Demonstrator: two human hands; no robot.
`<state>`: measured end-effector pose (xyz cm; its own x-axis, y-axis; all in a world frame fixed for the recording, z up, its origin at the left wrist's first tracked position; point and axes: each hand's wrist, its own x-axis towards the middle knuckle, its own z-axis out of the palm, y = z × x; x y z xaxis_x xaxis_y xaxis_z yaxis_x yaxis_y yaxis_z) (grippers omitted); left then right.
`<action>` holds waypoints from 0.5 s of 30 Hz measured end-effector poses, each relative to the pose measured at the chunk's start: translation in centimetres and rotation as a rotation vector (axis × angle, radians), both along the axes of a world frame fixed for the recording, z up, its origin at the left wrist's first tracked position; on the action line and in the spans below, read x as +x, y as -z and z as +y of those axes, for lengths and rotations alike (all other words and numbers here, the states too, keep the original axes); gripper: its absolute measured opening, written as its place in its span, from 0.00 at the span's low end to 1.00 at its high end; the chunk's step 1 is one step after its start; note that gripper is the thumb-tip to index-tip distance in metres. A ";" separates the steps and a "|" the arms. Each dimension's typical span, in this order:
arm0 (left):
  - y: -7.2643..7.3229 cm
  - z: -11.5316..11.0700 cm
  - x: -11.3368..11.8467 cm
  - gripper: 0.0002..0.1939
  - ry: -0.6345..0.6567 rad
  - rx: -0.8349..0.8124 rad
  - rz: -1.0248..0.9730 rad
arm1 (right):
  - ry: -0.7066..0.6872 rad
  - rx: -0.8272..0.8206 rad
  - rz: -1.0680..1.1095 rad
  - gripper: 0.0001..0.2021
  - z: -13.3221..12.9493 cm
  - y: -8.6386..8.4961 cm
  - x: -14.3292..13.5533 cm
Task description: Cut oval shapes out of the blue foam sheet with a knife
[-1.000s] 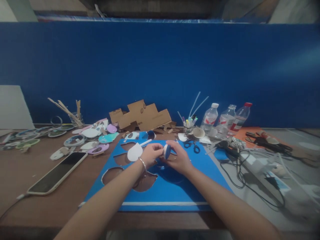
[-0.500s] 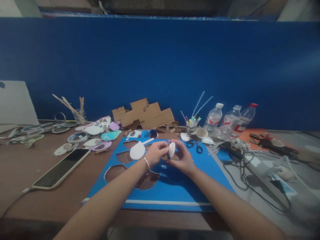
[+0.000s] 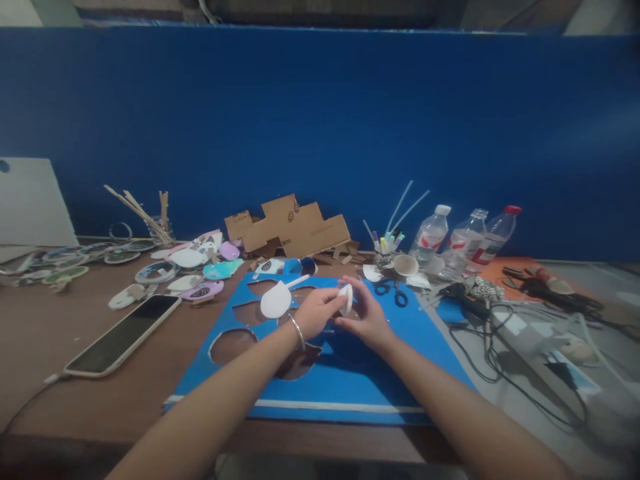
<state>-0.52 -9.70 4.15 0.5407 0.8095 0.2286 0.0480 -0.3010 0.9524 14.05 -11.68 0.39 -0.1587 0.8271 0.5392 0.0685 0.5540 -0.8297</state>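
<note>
A small white round disc point(image 3: 347, 300), tilted almost edge-on to me, is held above a blue board point(image 3: 395, 373). My left hand point(image 3: 319, 313) wears a bracelet and pinches the disc from its left side. Around its right side curve the thumb and fingers of my right hand point(image 3: 369, 321), closed on the same disc. What the fingertips do behind it is hidden. Just left of my hands, a white rounded piece with a narrow strip point(image 3: 275, 302) lies over the board's cut-out holes point(image 3: 233, 347).
Scissors point(image 3: 393, 291) lie on the board's far right corner. A phone point(image 3: 125, 337) and several decorated cutouts point(image 3: 203, 290) lie left. Cardboard point(image 3: 300, 230), a marker holder point(image 3: 385, 250) and bottles point(image 3: 431, 233) stand behind. Tangled cables point(image 3: 493, 360) spread at right.
The white disc has turned slightly, showing a smoother edge. My left fingers have shifted and straightened against it. The view has moved a little; the other things stay in place.
</note>
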 end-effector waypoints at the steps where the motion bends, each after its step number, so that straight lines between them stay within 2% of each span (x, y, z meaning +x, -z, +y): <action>1: 0.0 0.0 0.0 0.17 0.004 0.000 -0.002 | 0.003 -0.003 0.015 0.34 0.0 -0.1 0.0; 8: 0.0 -0.3 0.4 0.19 0.014 -0.030 -0.053 | 0.004 0.055 0.105 0.30 -0.7 -1.2 0.0; 15: 0.1 0.0 0.2 0.16 0.048 -0.086 -0.119 | 0.002 0.114 0.173 0.31 -0.8 -1.4 -0.1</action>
